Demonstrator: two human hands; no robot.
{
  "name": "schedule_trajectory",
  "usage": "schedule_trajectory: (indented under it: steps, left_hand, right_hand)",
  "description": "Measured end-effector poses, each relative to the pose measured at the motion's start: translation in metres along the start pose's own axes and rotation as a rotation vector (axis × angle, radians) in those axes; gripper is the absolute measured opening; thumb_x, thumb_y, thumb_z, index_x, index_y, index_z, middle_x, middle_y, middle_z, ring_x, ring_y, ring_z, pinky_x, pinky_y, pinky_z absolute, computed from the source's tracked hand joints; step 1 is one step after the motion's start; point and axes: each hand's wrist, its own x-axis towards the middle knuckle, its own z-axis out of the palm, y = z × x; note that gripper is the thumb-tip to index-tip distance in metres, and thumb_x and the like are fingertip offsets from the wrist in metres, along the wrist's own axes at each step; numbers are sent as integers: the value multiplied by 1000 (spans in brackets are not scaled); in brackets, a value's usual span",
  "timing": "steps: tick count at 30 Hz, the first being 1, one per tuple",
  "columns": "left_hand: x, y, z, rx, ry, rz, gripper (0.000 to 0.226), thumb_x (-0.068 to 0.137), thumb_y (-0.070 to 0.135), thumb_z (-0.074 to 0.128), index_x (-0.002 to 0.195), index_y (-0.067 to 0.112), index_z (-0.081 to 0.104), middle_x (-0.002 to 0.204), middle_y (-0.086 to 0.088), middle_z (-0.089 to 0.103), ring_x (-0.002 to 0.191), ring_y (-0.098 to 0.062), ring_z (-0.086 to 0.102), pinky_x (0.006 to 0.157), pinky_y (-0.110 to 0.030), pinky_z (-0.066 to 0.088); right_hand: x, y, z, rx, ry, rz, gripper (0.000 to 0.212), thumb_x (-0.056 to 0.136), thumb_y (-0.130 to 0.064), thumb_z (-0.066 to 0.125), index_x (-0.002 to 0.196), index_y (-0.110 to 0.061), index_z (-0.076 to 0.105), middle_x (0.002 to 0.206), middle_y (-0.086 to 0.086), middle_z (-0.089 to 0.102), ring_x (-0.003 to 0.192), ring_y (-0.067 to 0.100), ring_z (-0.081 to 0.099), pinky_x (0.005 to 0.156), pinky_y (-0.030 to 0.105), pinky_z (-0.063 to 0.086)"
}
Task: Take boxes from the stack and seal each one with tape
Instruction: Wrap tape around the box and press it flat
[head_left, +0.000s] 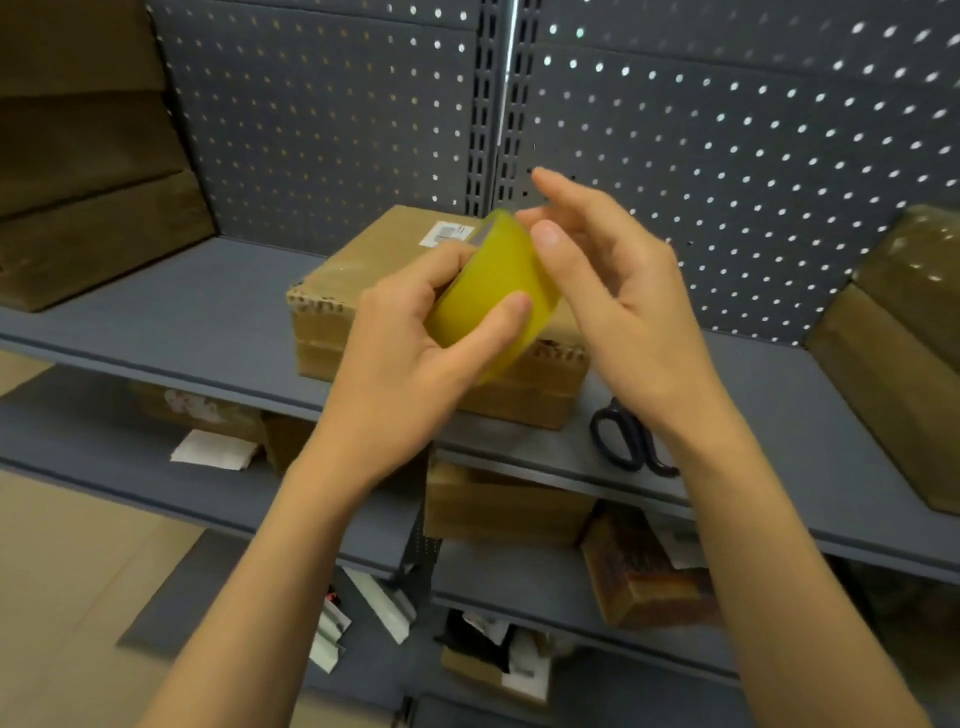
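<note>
while left hand (410, 332) grips tape roll (493, 291) | right hand (613, 291) fingers straight, touching it

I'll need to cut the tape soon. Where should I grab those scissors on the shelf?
Take the scissors by the dark handle loops, which point toward you at the shelf edge; reach from the front. The right hand hides the blades.

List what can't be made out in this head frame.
- Tape end: whether a strip is peeled yet is hidden by the right hand.
- Box top seam: covered by the left hand and the tape.
- Label text: too small and blurred.
- Scissors blades: hidden behind the right wrist.
- Stacks at left and right: cut off by frame edges.
</note>
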Motion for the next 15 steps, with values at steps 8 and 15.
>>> schedule_trajectory:
  steps: [8,15]
  left_hand:
    - [-13,12,28,40,-72,-72,5,89,24,60,92,21,58,78,1,58,67,-2,52,58,-17,41]
    - [-13,12,29,91,-104,-80,17,88,25,61,93,9,61,78,-3,58,67,-7,50,57,-19,39]
  right_hand:
    - [-18,9,-26,103,44,-31,22,90,-8,62,110,-18,66,97,-4,68,95,9,63,88,30,51]
    - [-24,15,-27,177,81,41,14,87,-10,67,95,-21,70,95,0,71,92,12,66,82,27,52]
